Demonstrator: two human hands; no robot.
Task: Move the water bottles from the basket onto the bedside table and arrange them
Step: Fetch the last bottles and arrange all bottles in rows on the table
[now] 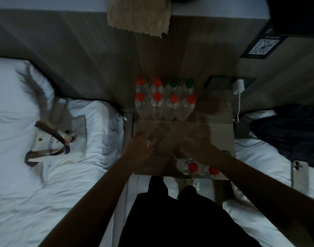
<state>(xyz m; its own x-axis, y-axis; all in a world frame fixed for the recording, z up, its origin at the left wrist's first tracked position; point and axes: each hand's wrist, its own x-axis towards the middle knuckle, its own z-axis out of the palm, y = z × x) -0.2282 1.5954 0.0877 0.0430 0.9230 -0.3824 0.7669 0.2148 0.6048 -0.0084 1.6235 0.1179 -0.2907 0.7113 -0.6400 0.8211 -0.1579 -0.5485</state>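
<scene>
- Water bottles (157,104) stand upright in two rows of four at the centre of the frame, packed close together on the far part of the counter (215,125). The back row shows two red caps and then two green; the front row shows four red.
- Further bottles (186,165) sit at the counter's near edge, lower centre-right. Two red caps show there, and a green cap (226,152) lies just to their right.
- Left hand (140,150) is over the near part of the counter, left of centre, and badly smeared. Something clear glints by its fingers, but I cannot tell whether they grasp it.
- Right hand (197,148) hangs just above the near-edge bottles, and blur hides whether its fingers are clenched or released.
- Tote bag (51,143) lies on the white bed (19,175) at the left of the frame.
- Phone (300,168) rests on the other bed at the right edge, with a dark garment (286,131) above it.
- White charger (239,86) sits against the wall, just right of the rows.
</scene>
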